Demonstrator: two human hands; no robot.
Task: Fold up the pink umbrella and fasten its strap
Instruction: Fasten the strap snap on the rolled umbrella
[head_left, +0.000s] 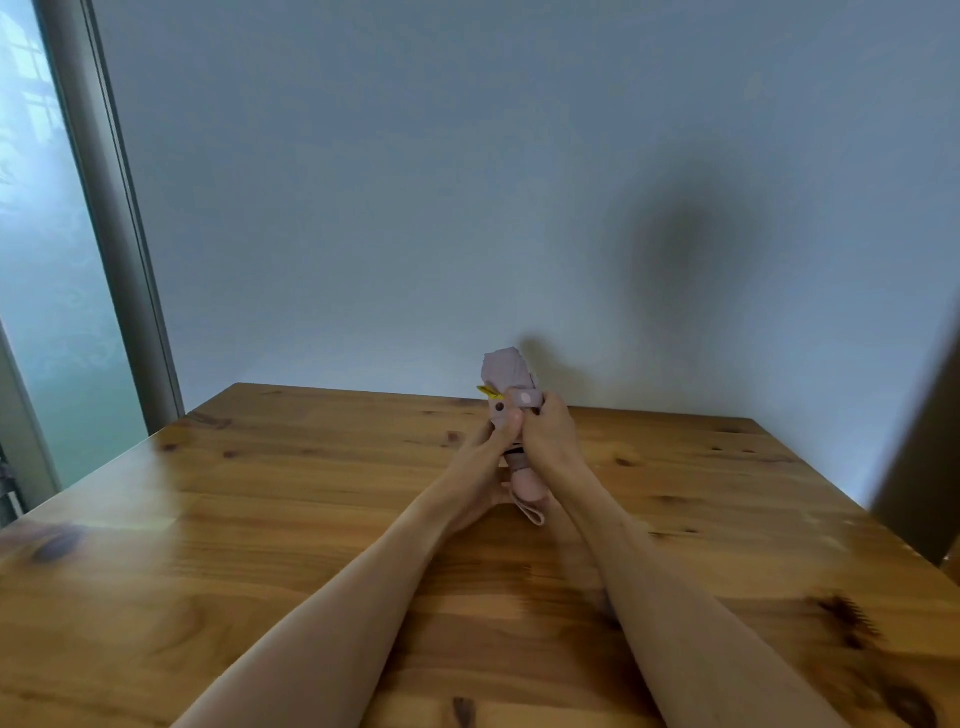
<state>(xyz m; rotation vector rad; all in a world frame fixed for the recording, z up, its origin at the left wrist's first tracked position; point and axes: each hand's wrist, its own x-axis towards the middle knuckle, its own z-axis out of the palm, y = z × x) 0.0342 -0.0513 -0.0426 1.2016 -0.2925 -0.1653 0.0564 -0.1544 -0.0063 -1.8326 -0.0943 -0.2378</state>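
The pink umbrella (506, 371) is collapsed into a short bundle and held upright above the wooden table (260, 519), its canopy end pointing up. My left hand (493, 447) grips the bundle from the left, thumb up against the strap. My right hand (545, 431) pinches the pink strap (524, 399), which wraps across the bundle and shows a pale round snap. A dark snap stud and a small yellow tag (487, 391) sit on the left side. The pink handle (527, 486) and a wrist loop hang below between my wrists.
A pale wall stands right behind the table's far edge. A frosted window with a grey frame (119, 223) is at the left. A dark blurred object (919, 457) rises at the table's right edge.
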